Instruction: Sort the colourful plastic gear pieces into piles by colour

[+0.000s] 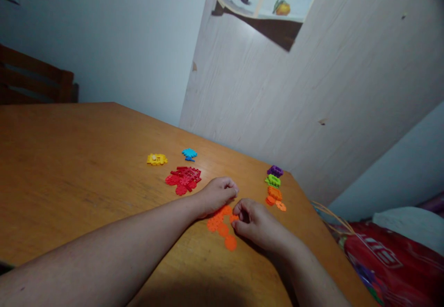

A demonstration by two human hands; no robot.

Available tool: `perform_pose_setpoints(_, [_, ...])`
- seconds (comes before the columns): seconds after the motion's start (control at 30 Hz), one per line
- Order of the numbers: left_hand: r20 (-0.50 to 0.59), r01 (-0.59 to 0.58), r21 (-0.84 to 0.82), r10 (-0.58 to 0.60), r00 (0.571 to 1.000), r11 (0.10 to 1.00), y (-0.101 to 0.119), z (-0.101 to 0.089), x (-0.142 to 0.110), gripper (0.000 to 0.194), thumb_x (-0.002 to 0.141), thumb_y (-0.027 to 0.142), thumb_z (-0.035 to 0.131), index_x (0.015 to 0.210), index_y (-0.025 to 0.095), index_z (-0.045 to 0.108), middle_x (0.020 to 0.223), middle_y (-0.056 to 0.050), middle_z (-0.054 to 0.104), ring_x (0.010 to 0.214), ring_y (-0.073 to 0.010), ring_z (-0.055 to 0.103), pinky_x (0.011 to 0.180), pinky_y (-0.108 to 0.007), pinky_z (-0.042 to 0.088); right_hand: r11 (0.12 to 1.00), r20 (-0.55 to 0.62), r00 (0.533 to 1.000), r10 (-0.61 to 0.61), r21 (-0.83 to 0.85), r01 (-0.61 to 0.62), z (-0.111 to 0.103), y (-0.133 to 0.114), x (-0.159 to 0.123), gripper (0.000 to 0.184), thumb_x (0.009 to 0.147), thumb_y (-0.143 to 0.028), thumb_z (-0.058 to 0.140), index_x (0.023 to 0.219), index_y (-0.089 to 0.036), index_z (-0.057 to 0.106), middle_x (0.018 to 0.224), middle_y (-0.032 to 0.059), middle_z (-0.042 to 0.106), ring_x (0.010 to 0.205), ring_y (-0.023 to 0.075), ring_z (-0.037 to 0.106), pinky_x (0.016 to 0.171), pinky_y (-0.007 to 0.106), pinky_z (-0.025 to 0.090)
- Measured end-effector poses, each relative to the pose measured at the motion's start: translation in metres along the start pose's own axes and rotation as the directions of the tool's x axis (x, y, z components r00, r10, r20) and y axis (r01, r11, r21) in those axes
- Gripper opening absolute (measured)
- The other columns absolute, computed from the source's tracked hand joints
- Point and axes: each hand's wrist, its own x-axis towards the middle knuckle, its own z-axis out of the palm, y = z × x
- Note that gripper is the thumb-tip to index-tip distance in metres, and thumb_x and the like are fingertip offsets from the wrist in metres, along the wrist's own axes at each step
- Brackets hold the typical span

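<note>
Several orange toy discs [224, 230] with toothed edges lie in a loose group on the wooden table. My right hand [255, 223] is closed at their right side, thumb and fingers pinching an orange disc [233, 217] at the edge of the group. Just above the group, my left hand [218, 195] is closed with its fingers curled in; what it holds, if anything, is hidden. Left of it lies a pile of red toy pieces [185, 179], some round and some bar-shaped.
Behind the red pile are a yellow piece [157, 159] and blue pieces [189, 153]. Near the table's right edge, purple [275, 171], green [274, 181] and orange [274, 193] pieces form a row. A wall borders the table [86, 159]; a red bag [391, 260] sits beyond its right edge.
</note>
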Motion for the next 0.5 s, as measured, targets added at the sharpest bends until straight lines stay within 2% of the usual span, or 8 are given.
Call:
perform_pose_setpoints(0.13, [0.002,0.002,0.025,-0.002,1.000,1.000,-0.001,-0.001,0.001,0.014,0.075,0.028,0.062,0.081,0.016,0.060,0.067,0.002,0.055,0.063,-0.0116,0.046,0.059,-0.024,0.036,0.999,-0.089,0.996,-0.001,0.035,0.005,-0.001,0.003,0.000,0.011,0.076,-0.021,0.063,0.085,-0.022,0.056,0.073,-0.0028,0.059,0.066,0.0125,0.049,0.056,0.023,0.033])
perform_pose_setpoints(0.2, [0.010,0.009,0.022,-0.010,1.000,1.000,-0.002,-0.002,0.002,0.014,0.075,0.028,0.061,0.081,0.016,0.061,0.068,0.002,0.056,0.062,-0.0114,0.047,0.058,-0.024,0.035,0.990,-0.124,0.992,0.014,0.138,0.003,-0.002,0.010,0.002,0.007,0.079,-0.024,0.061,0.081,-0.022,0.056,0.070,-0.0025,0.058,0.064,0.0125,0.049,0.056,0.023,0.034])
perform_pose_setpoints(0.27, [0.017,0.014,0.023,-0.014,1.000,1.000,-0.004,-0.002,0.002,0.014,0.076,0.028,0.060,0.082,0.015,0.061,0.069,0.001,0.058,0.062,-0.0114,0.048,0.058,-0.024,0.035,0.961,-0.209,0.975,0.079,0.275,-0.019,-0.006,0.022,0.005,0.010,0.082,-0.029,0.061,0.080,-0.021,0.056,0.068,-0.0016,0.058,0.062,0.0126,0.049,0.056,0.023,0.035])
perform_pose_setpoints(0.3, [0.017,0.013,0.027,-0.013,1.000,1.000,-0.005,-0.002,0.003,0.015,0.076,0.029,0.060,0.082,0.015,0.061,0.070,0.001,0.059,0.062,-0.0115,0.048,0.058,-0.024,0.035,0.937,-0.276,0.952,0.133,0.348,-0.030,-0.009,0.030,0.007,0.013,0.082,-0.033,0.062,0.080,-0.021,0.057,0.067,-0.0012,0.059,0.060,0.0126,0.049,0.055,0.023,0.036])
perform_pose_setpoints(0.37, [0.015,0.005,0.035,-0.005,1.000,0.999,-0.006,-0.001,0.003,0.016,0.076,0.030,0.060,0.083,0.015,0.061,0.072,0.000,0.060,0.063,-0.0118,0.049,0.058,-0.024,0.035,0.881,-0.410,0.876,0.255,0.473,-0.035,-0.019,0.046,0.010,0.020,0.078,-0.038,0.066,0.078,-0.020,0.058,0.066,-0.0001,0.060,0.058,0.0128,0.050,0.053,0.023,0.037])
perform_pose_setpoints(0.5, [0.010,0.001,0.030,-0.001,1.000,1.000,-0.006,-0.001,0.003,0.017,0.076,0.030,0.060,0.083,0.015,0.061,0.072,-0.001,0.060,0.063,-0.0120,0.050,0.059,-0.024,0.036,0.794,-0.511,0.753,0.414,0.607,-0.024,-0.039,0.076,0.012,0.027,0.065,-0.039,0.078,0.072,-0.018,0.062,0.060,0.0014,0.061,0.053,0.0128,0.051,0.049,0.023,0.037])
